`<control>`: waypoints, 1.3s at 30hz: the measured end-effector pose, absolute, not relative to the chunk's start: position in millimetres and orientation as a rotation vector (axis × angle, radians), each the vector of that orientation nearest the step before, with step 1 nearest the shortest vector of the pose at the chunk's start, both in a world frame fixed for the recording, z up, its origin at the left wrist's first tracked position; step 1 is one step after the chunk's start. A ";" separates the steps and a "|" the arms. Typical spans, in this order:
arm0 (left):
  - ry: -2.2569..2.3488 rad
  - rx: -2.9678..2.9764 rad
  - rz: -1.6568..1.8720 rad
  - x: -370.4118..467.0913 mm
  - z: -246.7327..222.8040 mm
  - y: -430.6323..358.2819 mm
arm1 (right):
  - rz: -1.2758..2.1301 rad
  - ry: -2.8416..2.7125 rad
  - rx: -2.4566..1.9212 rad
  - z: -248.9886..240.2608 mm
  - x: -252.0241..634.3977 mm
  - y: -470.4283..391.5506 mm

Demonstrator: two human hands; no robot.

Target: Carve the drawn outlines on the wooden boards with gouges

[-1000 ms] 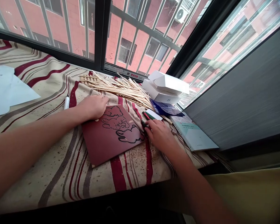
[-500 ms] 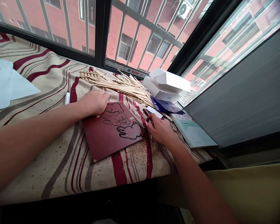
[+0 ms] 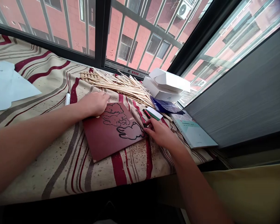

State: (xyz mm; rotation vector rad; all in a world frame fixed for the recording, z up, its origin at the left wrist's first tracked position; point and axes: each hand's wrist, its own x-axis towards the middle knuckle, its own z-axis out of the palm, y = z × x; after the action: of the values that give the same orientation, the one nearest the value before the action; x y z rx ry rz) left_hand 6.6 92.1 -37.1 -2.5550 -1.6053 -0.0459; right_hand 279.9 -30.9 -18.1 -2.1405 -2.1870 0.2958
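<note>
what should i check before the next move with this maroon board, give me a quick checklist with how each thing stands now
1. Left hand at the maroon board: ok, it is at the far left edge.
2. Right hand has a firm grip: cannot tell, only part of a small dark item shows at its fingertips.
3. Black drawing in view: ok, its animal outlines show on the board.
4. Striped cloth free of crumbs: not ok, crumbs are scattered around the board.
5. Wooden sticks off the board: ok, the pile lies beyond its far edge.
</note>
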 end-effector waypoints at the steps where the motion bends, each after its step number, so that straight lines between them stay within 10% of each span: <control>1: -1.606 -2.555 -0.036 6.8 -36.8 91.9 | 0.323 -2.181 -2.148 -16.8 280.5 -30.1; 20: -1.615 -2.536 -0.020 7.8 -34.4 89.7 | 0.124 -2.194 -1.239 -40.5 286.7 -140.0; 39: -1.594 -2.562 -0.032 8.2 -38.7 92.3 | -0.006 -2.419 -1.251 -22.3 284.6 -135.3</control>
State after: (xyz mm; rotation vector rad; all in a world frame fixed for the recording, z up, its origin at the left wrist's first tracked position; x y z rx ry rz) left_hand 8.2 92.3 -38.7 -2.5615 -1.5945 -0.0321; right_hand 284.6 -135.3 -22.3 -1.2507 -2.4195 -0.0061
